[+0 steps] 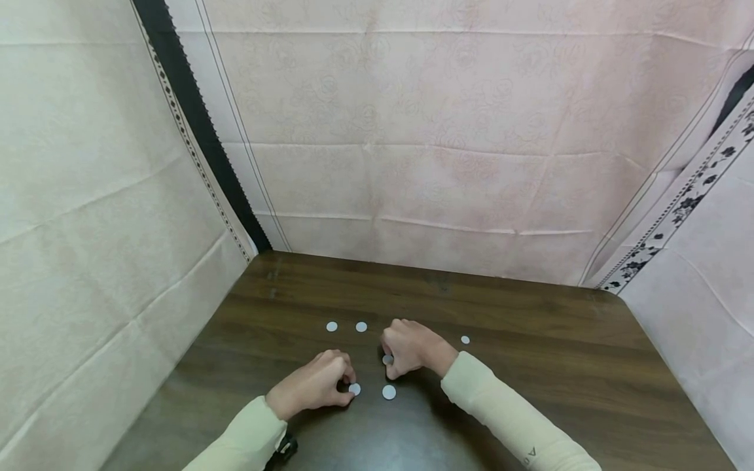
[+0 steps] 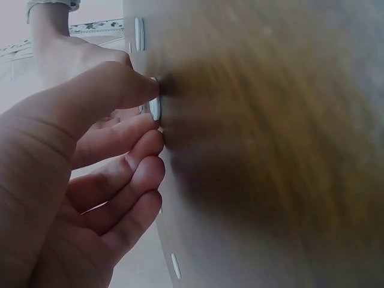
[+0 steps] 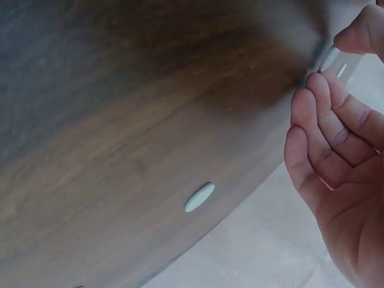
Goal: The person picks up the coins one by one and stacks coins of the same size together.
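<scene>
My left hand [image 1: 321,383] is low on the dark wooden table, thumb and index finger pinching the edges of a flat white disc [image 1: 355,389]. In the left wrist view this disc [image 2: 155,101] lies on or just at the table surface. Further right, my right hand [image 1: 412,347] holds a second white disc [image 1: 387,360] between thumb and fingers. The right wrist view shows that disc [image 3: 328,58] at the table, partly hidden by the fingertips. Between the hands, nearer to me, lies a loose white disc [image 1: 389,392].
Two white discs, one left [image 1: 332,326] and one beside it [image 1: 361,326], lie beyond the hands. A smaller-looking disc [image 1: 465,339] lies right of my right wrist. Pale cloth [image 1: 412,131] hangs behind the wooden table [image 1: 530,327] and along both sides.
</scene>
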`<state>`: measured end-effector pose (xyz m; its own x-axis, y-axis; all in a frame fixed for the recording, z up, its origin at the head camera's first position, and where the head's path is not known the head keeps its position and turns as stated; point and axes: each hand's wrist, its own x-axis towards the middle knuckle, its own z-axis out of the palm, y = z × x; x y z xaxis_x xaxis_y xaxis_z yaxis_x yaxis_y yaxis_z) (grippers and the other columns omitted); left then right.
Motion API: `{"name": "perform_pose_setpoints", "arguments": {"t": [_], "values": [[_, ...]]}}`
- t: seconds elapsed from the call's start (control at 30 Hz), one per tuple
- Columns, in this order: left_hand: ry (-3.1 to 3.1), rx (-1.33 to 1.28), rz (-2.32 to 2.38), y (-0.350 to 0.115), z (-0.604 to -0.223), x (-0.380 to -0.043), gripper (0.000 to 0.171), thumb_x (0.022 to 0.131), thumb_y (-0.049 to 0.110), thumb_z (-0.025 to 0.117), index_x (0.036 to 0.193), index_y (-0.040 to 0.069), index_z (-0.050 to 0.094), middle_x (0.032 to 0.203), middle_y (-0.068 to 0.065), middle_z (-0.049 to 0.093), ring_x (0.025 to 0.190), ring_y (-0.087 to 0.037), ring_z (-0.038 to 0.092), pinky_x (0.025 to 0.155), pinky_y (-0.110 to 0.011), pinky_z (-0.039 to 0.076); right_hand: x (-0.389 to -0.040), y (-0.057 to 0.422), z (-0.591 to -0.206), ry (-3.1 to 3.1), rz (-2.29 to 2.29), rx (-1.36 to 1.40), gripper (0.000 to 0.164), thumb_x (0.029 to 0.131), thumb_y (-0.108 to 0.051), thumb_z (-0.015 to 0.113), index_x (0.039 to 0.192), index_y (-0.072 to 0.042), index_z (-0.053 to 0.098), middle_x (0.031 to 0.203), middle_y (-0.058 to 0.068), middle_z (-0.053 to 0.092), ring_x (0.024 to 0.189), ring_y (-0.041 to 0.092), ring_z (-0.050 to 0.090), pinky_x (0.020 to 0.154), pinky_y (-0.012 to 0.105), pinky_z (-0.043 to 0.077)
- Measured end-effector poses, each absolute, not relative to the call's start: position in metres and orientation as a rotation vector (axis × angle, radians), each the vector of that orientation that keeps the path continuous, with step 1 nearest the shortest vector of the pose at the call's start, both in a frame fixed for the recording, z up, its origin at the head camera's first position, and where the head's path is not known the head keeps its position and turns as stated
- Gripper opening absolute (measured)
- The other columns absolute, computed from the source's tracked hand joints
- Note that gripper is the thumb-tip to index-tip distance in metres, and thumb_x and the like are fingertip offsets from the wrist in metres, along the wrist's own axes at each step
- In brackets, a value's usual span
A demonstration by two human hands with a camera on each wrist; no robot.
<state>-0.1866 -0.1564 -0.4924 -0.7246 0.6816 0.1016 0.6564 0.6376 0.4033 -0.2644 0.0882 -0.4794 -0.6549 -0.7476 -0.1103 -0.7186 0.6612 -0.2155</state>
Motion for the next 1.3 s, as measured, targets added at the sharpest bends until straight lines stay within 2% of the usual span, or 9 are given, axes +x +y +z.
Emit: {"name": "perform_pose_setpoints", "arguments": {"t": [0.4, 0.67, 0.87, 1.3], "values": [[2.794, 1.113, 0.634, -0.157, -0.491, -0.185, 0.004, 0.087, 0.017, 0.083, 0.088, 0.014, 0.082, 0.090, 0.008, 0.071, 0.085, -0.007, 0.062, 0.080, -0.026, 0.053, -0.255, 0.082, -0.474, 2.660, -0.244, -1.247, 0.017, 0.077, -0.024, 0.081, 0.073, -0.020, 0.065, 0.057, -0.013, 0.052, 0.046, 0.001, 0.043, 0.046, 0.018, 0.035], [2.781, 1.117, 0.668, -0.158, -0.493, -0.187, 0.005, 0.087, 0.018, 0.084, 0.086, 0.013, 0.081, 0.087, 0.008, 0.070, 0.082, -0.004, 0.060, 0.076, -0.024, 0.053, -0.246, 0.073, -0.473, 2.655, -0.247, -1.348, 0.021, 0.076, -0.025, 0.081, 0.067, -0.022, 0.062, 0.053, -0.015, 0.048, 0.045, -0.001, 0.040, 0.045, 0.017, 0.033], [2.788, 1.127, 0.673, -0.159, -0.494, -0.187, 0.005, 0.087, 0.018, 0.084, 0.088, 0.013, 0.082, 0.089, 0.007, 0.072, 0.083, -0.004, 0.062, 0.077, -0.024, 0.054, -0.239, 0.067, -0.473, 2.668, -0.197, -1.394, 0.023, 0.074, -0.025, 0.081, 0.065, -0.023, 0.060, 0.051, -0.015, 0.042, 0.044, -0.002, 0.033, 0.045, 0.016, 0.029], [2.793, 1.128, 0.694, -0.159, -0.494, -0.186, 0.004, 0.087, 0.015, 0.084, 0.088, 0.011, 0.083, 0.088, 0.006, 0.073, 0.084, -0.005, 0.063, 0.077, -0.024, 0.054, -0.227, 0.053, -0.473, 2.659, -0.168, -1.459, 0.027, 0.072, -0.027, 0.081, 0.061, -0.024, 0.056, 0.049, -0.017, 0.038, 0.043, -0.003, 0.030, 0.044, 0.016, 0.026]]}}
